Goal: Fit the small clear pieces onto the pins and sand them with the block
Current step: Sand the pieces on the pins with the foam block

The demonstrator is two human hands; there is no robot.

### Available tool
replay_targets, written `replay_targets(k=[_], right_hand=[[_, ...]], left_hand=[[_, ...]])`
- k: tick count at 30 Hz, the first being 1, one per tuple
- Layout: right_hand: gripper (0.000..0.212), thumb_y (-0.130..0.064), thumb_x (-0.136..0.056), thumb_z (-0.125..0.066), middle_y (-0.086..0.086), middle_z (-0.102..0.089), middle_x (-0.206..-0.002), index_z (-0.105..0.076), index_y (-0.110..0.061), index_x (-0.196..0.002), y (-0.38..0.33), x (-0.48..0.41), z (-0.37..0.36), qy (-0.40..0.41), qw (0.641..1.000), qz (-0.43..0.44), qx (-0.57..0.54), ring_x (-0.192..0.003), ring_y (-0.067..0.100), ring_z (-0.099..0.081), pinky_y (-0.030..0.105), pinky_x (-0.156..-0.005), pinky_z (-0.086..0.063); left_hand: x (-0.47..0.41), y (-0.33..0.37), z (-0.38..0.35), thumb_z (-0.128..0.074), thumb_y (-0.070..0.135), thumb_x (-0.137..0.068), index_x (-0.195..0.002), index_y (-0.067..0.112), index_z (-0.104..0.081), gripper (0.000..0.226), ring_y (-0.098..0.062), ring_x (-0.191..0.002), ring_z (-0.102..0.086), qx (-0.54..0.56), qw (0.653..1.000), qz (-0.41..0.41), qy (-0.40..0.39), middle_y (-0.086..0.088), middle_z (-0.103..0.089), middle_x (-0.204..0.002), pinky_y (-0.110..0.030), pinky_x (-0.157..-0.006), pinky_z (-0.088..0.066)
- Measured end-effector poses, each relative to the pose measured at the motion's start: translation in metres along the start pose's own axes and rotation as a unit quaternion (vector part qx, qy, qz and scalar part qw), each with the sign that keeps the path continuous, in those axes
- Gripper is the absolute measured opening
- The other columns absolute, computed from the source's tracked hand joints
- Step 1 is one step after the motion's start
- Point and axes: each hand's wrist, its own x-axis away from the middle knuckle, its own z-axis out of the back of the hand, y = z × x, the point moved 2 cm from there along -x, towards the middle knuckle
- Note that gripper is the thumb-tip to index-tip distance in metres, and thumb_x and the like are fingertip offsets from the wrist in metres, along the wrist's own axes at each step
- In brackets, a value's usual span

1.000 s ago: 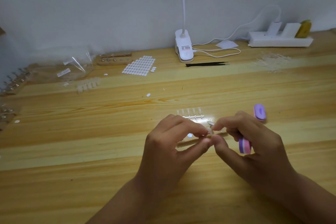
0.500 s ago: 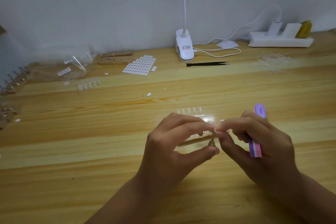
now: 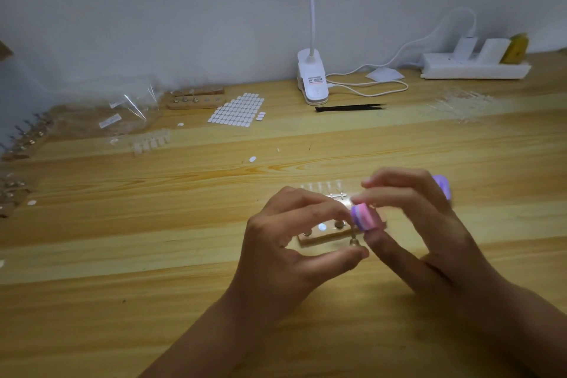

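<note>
My left hand (image 3: 285, 242) pinches a small metal pin (image 3: 353, 239) upright between thumb and fingers, just in front of a little wooden pin holder (image 3: 322, 235). My right hand (image 3: 417, 224) grips the purple and pink sanding block (image 3: 363, 217), whose end meets the top of the pin. The clear piece on the pin is hidden by the block and fingers. A row of small clear pieces (image 3: 320, 186) lies on the table just beyond my hands.
Farther back lie a sheet of white oval stickers (image 3: 236, 109), black tweezers (image 3: 349, 107), a white clip lamp (image 3: 313, 78), a power strip (image 3: 475, 66), another wooden pin holder (image 3: 196, 98), plastic bags (image 3: 129, 110) and more clear pieces (image 3: 152, 143). Pins line the left edge (image 3: 27, 138).
My right hand has turned the sanding block from upright in the palm to lying across, its end now brought onto the pin top. The left hand keeps holding the pin.
</note>
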Motion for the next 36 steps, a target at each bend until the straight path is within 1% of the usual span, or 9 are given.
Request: replay_targets(k=[2,5,7,16,20,25,29,33,36], right_hand=[[0.03,-0.015,-0.097,-0.058,0.005,-0.054,-0.122,-0.06,-0.015,-0.127,-0.003,-0.001,0.001,0.009,0.999,0.036,0.028,-0.114,0.017,-0.059,0.024,-0.096,-0.048],[0.03,-0.011,-0.096,-0.061,0.006,-0.061,-0.114,-0.066,-0.015,-0.125,-0.002,-0.001,0.003,0.017,0.995,0.063,0.071,-0.108,0.016,-0.062,0.025,-0.091,-0.05],[0.031,-0.008,-0.093,-0.063,0.006,-0.063,-0.113,-0.062,-0.007,-0.124,0.0,-0.001,0.004,0.026,0.995,0.056,0.081,-0.109,0.015,-0.063,0.025,-0.091,-0.05],[0.023,-0.008,-0.091,-0.064,0.007,-0.068,-0.112,-0.068,-0.006,-0.113,-0.001,-0.003,0.007,0.049,0.995,0.041,0.081,-0.108,0.016,-0.066,0.029,-0.09,-0.053],[0.02,-0.001,-0.09,-0.069,0.009,-0.068,-0.11,-0.071,-0.001,-0.11,-0.006,-0.003,-0.004,0.024,0.994,0.071,0.075,-0.104,0.02,-0.066,0.028,-0.089,-0.051],[0.021,-0.008,-0.093,-0.063,0.01,-0.068,-0.11,-0.072,-0.001,-0.111,0.001,-0.002,0.006,0.032,0.992,0.058,0.108,-0.104,0.021,-0.066,0.034,-0.086,-0.054],[0.028,0.005,-0.088,-0.068,0.01,-0.068,-0.113,-0.07,0.001,-0.115,-0.004,-0.001,-0.008,0.008,0.99,0.092,0.109,-0.105,0.021,-0.064,0.028,-0.09,-0.049],[0.025,-0.004,-0.092,-0.064,0.012,-0.069,-0.11,-0.07,0.001,-0.115,0.003,-0.002,0.006,0.024,0.989,0.071,0.125,-0.103,0.022,-0.066,0.03,-0.087,-0.053],[0.023,-0.001,-0.09,-0.066,0.011,-0.068,-0.11,-0.071,0.0,-0.113,-0.002,-0.002,0.0,0.029,0.991,0.069,0.113,-0.102,0.022,-0.066,0.03,-0.087,-0.052]], left_hand=[[0.0,-0.001,0.001,-0.086,0.03,-0.065,-0.098,0.018,-0.077,0.036,-0.009,-0.091,-0.064,-0.006,1.0,-0.002,0.005,0.013,-0.07,-0.095,-0.028,-0.068,-0.05],[0.001,-0.001,0.001,-0.089,0.024,-0.063,-0.095,0.018,-0.077,0.035,-0.009,-0.09,-0.064,-0.023,1.0,-0.003,0.013,0.013,-0.07,-0.092,-0.028,-0.068,-0.05],[0.001,-0.001,0.001,-0.09,0.022,-0.062,-0.092,0.018,-0.078,0.033,-0.009,-0.089,-0.065,-0.032,0.999,0.007,0.014,0.014,-0.07,-0.091,-0.03,-0.068,-0.05],[0.001,0.002,0.002,-0.089,0.024,-0.062,-0.084,0.018,-0.078,0.026,-0.008,-0.086,-0.065,-0.047,0.999,0.016,0.018,0.014,-0.07,-0.086,-0.027,-0.07,-0.05],[0.001,0.002,0.0,-0.088,0.024,-0.064,-0.092,0.017,-0.079,0.031,-0.009,-0.087,-0.065,-0.058,0.998,0.004,0.001,0.011,-0.072,-0.089,-0.031,-0.071,-0.051],[0.001,0.002,0.0,-0.087,0.024,-0.062,-0.086,0.018,-0.078,0.026,-0.009,-0.086,-0.065,-0.062,0.998,0.029,0.002,0.012,-0.071,-0.085,-0.03,-0.071,-0.05],[0.001,0.002,-0.001,-0.086,0.022,-0.064,-0.091,0.017,-0.078,0.028,-0.01,-0.084,-0.066,-0.071,0.997,0.011,0.006,0.01,-0.073,-0.086,-0.033,-0.068,-0.052],[0.001,0.002,-0.002,-0.086,0.023,-0.062,-0.087,0.019,-0.077,0.026,-0.007,-0.083,-0.064,-0.063,0.998,0.03,0.004,0.012,-0.071,-0.083,-0.028,-0.066,-0.05],[0.001,0.002,-0.001,-0.085,0.025,-0.063,-0.087,0.019,-0.077,0.026,-0.009,-0.082,-0.065,-0.06,0.998,0.029,0.01,0.012,-0.071,-0.083,-0.03,-0.068,-0.051]])
